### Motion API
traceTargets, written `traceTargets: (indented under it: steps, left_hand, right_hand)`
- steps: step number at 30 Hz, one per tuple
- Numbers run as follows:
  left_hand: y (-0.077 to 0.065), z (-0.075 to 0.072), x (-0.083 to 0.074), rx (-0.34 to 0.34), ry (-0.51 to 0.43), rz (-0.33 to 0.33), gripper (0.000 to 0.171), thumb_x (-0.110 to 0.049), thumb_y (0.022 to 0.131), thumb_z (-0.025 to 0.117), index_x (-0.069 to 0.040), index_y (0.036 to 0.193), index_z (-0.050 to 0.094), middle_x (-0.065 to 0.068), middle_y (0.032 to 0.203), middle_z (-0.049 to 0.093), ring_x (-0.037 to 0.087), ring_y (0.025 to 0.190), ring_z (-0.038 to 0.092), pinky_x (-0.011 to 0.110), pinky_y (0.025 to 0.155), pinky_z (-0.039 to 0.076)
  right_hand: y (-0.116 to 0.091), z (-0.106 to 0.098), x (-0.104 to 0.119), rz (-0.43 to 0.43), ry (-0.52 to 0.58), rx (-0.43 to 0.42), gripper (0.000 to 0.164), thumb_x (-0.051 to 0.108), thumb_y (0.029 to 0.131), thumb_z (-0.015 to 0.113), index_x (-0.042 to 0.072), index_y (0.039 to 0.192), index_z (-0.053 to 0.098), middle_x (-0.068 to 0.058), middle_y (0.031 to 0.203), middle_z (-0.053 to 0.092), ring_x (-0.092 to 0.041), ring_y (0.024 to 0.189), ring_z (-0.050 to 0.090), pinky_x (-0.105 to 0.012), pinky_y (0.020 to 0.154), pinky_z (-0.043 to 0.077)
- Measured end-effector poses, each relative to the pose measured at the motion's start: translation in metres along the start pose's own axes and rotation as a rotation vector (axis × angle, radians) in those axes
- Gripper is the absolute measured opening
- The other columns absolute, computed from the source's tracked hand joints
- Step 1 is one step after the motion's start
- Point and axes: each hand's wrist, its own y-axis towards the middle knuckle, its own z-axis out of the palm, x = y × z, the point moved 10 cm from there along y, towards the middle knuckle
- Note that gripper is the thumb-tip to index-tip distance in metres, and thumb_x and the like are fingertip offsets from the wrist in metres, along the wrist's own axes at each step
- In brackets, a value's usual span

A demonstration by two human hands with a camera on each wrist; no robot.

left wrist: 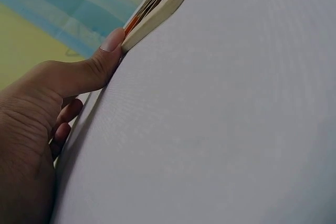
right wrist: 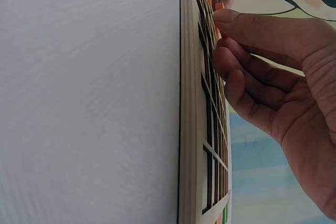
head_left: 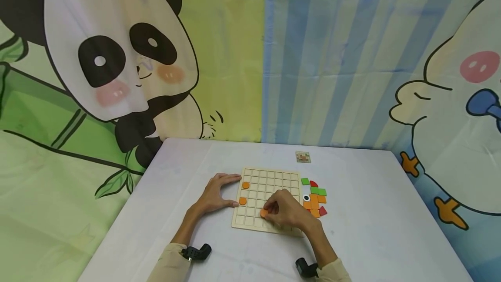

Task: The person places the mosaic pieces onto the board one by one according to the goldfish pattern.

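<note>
A pale wooden grid board (head_left: 250, 221) lies on the white table. Two orange round pieces sit in its left part, an upper disc (head_left: 245, 185) and a lower disc (head_left: 242, 201). My right hand (head_left: 287, 209) pinches a third orange disc (head_left: 264, 213) between thumb and fingers, low over the grid's front squares. In the right wrist view that orange disc (right wrist: 219, 8) shows at the thumb tip. With fingers and thumb spread, my left hand (head_left: 214, 195) touches the board's left edge. The left thumb (left wrist: 100, 66) presses against the board's side in the left wrist view.
Right of the board lies a cluster of flat pieces: green squares (head_left: 322, 192), orange squares (head_left: 315, 201), red pieces (head_left: 322, 211) and a white eye disc (head_left: 306, 198). A small patterned card (head_left: 303, 156) lies near the table's back edge. Printed curtains hang behind the table.
</note>
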Motion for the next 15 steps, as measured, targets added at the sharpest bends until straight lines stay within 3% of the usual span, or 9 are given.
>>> traceTargets:
  steps: [15]
  left_hand:
    - [0.0003,0.0002,0.0017,0.004,-0.003,-0.01,0.094,-0.045,0.069,0.103,-0.027,0.153,0.065,-0.006,0.16,0.063,0.028,0.142,0.054,0.06,0.116,0.04]
  right_hand:
    - [0.007,0.0052,0.0032,-0.013,0.009,0.008,0.015,0.004,0.088,0.089,0.002,0.102,0.086,0.0,0.084,0.078,0.0,0.07,0.063,-0.02,0.065,0.058]
